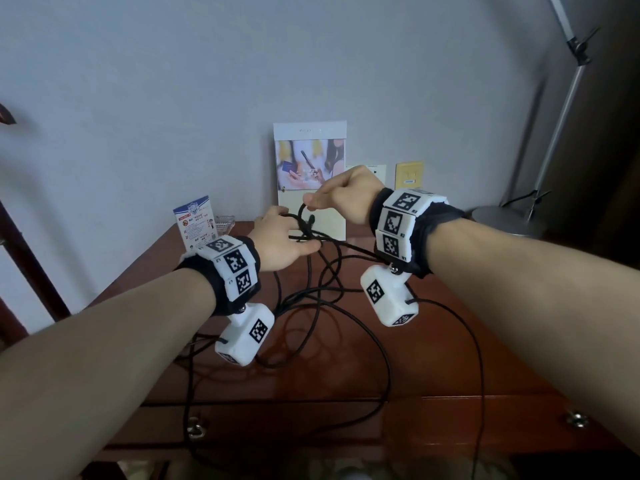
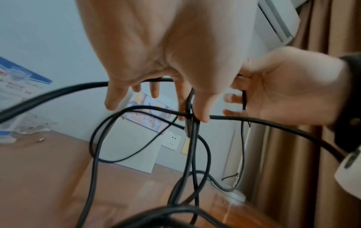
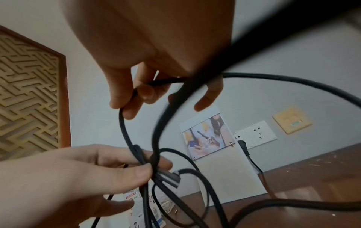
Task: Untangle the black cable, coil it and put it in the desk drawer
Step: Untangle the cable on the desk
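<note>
The black cable (image 1: pixel 346 246) hangs in tangled loops between my two hands and spills over the brown desk (image 1: pixel 450 358). My left hand (image 1: pixel 304 237) pinches the crossing strands at the knot between thumb and fingers, as the right wrist view shows (image 3: pixel 150 166). A flat plug end (image 3: pixel 170 177) sticks out just beyond that pinch. My right hand (image 1: pixel 310 202), a little higher and to the right, pinches a single strand (image 3: pixel 122 128) that loops down to the knot. The drawer front (image 1: pixel 294 420) with its ring pull (image 1: pixel 195 429) lies below the desk edge and looks shut.
A picture card (image 1: pixel 310 174) leans on the wall behind the hands. A blue-and-white leaflet (image 1: pixel 195 220) and a glass dish (image 1: pixel 225 223) stand at the back left. A floor lamp's base (image 1: pixel 502 220) is at the right. Thin leads from the wrist cameras trail over the desk front.
</note>
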